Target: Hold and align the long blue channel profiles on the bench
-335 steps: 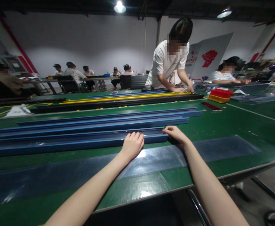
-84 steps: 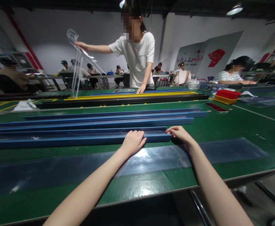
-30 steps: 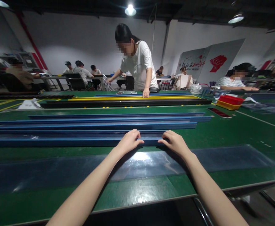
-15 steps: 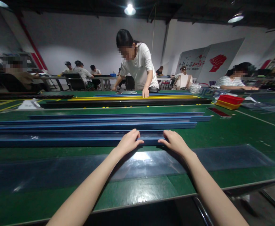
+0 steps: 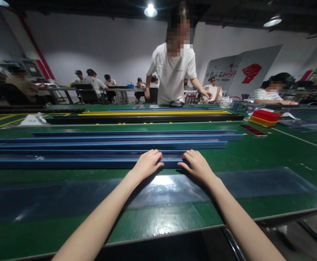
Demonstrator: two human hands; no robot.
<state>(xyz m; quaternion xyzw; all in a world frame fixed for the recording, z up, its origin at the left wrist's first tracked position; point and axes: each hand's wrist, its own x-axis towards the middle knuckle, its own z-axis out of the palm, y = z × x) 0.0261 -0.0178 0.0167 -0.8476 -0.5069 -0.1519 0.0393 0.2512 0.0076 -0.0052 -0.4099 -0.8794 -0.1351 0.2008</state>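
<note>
A long blue channel-shaped strip (image 5: 66,164) lies across the green table (image 5: 256,159). My left hand (image 5: 149,162) grips it, fingers over the far edge and thumb at the near side. A short way to the right, my right hand (image 5: 195,163) is closed around the same strip near its right end, the thumb pointing left. Between me and the strip, a clear flat plastic sheet (image 5: 261,181) lies beneath my forearms. Beyond my hands are several more blue strips (image 5: 136,138), side by side.
Yellow strips (image 5: 153,114) and black strips (image 5: 147,119) lie farther back. A phone (image 5: 253,130) and a red and yellow tray (image 5: 265,117) are at the right. One person (image 5: 174,72) stands across the table; others sit behind.
My right hand has shifted slightly left along the strip. The person opposite has straightened up and moved right, lifting a hand off the far strips.
</note>
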